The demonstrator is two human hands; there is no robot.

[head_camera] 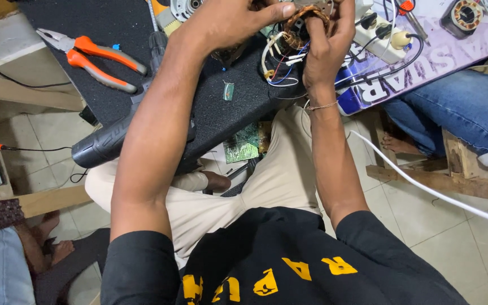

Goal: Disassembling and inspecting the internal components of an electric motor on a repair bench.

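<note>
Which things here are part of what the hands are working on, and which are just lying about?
In hand:
left hand
right hand
copper-wound coil
its loose coloured wires

Lying about:
orange-handled pliers
black power tool
green circuit board
white power strip
second coil

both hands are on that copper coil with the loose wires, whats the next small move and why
Probably steady the copper-wound coil with the left hand and let the right hand pick one lead out of the loose wires. Both hands already grip the coil above the black mat, and the white, red and blue leads hang tangled below it; the orange-handled pliers lie apart, untouched.
</note>
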